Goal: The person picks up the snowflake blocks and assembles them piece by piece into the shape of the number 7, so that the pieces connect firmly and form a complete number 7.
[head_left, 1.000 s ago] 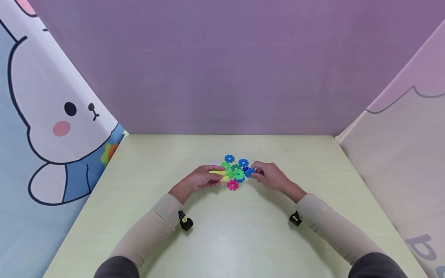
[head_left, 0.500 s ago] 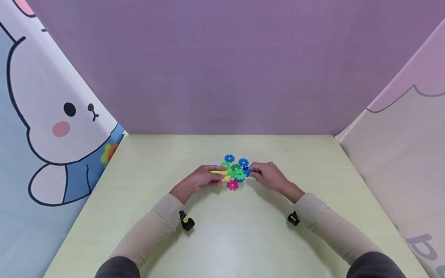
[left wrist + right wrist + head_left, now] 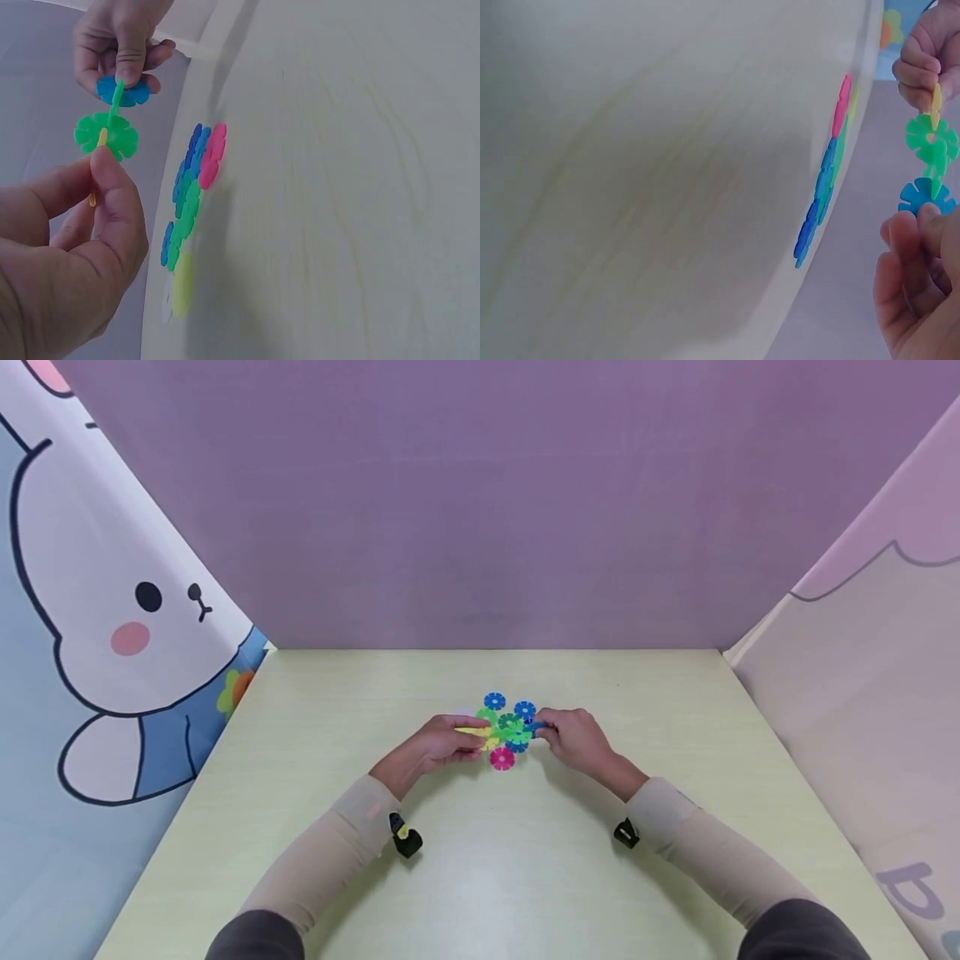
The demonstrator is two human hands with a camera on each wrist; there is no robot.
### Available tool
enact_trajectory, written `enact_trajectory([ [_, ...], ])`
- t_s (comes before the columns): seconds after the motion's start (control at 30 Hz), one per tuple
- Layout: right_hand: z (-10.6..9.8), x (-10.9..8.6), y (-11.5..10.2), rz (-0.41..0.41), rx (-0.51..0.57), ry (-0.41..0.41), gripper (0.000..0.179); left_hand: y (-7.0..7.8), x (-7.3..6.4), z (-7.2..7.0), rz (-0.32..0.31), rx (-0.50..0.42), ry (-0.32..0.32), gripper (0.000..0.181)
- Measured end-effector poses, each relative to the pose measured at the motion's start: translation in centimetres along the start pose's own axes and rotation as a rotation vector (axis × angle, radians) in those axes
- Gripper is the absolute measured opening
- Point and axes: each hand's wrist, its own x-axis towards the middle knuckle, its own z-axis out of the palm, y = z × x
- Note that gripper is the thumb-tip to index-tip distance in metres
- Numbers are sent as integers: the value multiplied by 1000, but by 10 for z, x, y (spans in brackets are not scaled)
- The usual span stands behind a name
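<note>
My left hand pinches a yellow snowflake disc between thumb and fingers. That disc is slotted into a green snowflake disc, which is joined to a second green snowflake disc. At the chain's other end, my right hand pinches a blue snowflake disc by its edge. The blue disc meets the second green one edge to edge, at a crossing angle. In both wrist views the chain is held up above the table, and the fingers cover part of each end disc.
Loose snowflake discs lie in a cluster on the table below the hands. Among them are a pink disc, a blue disc and a yellow disc. A purple panel rises behind the pale table, with printed panels at both sides.
My right hand has moved slightly left, bringing the blue disc against the green end of the chain. The left hand has shifted a little right, still holding the yellow disc.
</note>
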Motion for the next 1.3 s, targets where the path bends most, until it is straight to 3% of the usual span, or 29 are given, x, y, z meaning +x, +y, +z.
enact_trajectory([
  [0.5,5,0,-4,4,-27,23,5,3,-1,1,15,-15,23,43],
  [1.0,-8,7,1,114,88,-236,18,-5,-2,-9,31,-15,2,44],
  [1.3,-7,14,11,136,94,-251,19,-5,-3,-13,30,-10,22,45],
])
